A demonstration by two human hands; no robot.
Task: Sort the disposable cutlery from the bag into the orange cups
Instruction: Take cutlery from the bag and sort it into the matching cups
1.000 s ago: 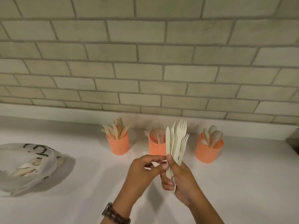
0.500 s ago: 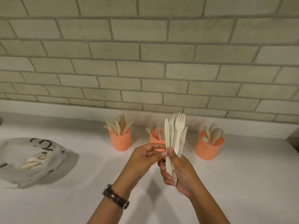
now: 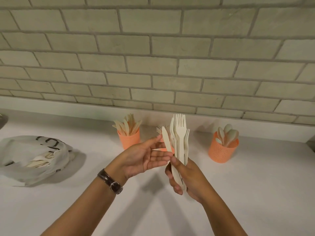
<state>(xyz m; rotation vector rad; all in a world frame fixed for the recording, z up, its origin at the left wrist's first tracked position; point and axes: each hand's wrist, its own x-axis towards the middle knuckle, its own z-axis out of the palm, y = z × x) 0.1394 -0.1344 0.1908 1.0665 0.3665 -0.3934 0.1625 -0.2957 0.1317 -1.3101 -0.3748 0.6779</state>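
My right hand (image 3: pixel 186 176) grips an upright bundle of pale cutlery (image 3: pixel 179 142), forks plus one knife (image 3: pixel 166 141) at its left edge. Fingers spread, my left hand (image 3: pixel 143 157) sits just left of the bundle, its fingertips touching the knife. Three orange cups stand by the wall: the left cup (image 3: pixel 129 137) holds knives, the middle cup (image 3: pixel 162 143) with forks is mostly hidden behind my hands, and the right cup (image 3: pixel 223 150) holds spoons. The white bag (image 3: pixel 34 159) lies at the left with more cutlery inside.
The white counter (image 3: pixel 255 193) runs along a brick wall (image 3: pixel 153 57). A watch (image 3: pixel 110 181) is on my left wrist. A dark object (image 3: pixel 2 120) shows at the far left edge.
My left hand's fingers have uncurled and spread beside the bundle. The view has shifted slightly, so the bag and cups sit lower and further right.
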